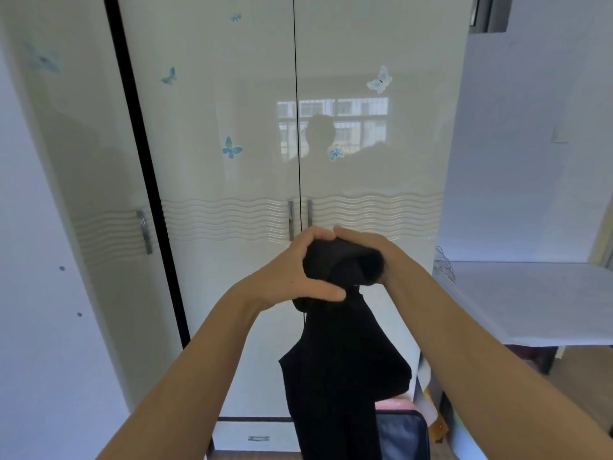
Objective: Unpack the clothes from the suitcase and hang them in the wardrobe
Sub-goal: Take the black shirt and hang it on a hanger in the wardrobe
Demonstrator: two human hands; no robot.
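Note:
A black garment [345, 360] hangs in front of me, its top bunched between both hands. My left hand [292, 273] grips the bunched top from the left, thumb underneath and fingers curled over. My right hand [368, 244] grips it from the right, fingers wrapped over the cloth. The white glossy wardrobe [232, 127] with blue butterfly stickers stands straight ahead, its two middle doors closed with metal handles [300, 217] just beyond my hands. The suitcase [403, 429], dark inside with a pink edge, lies open on the floor at the lower right, partly hidden by the garment.
A further wardrobe door with a handle [145, 231] stands at the left, past a dark gap. A table [530, 300] with a white cover stands to the right, with cables on its near corner. A drawer [258, 438] runs along the wardrobe's base.

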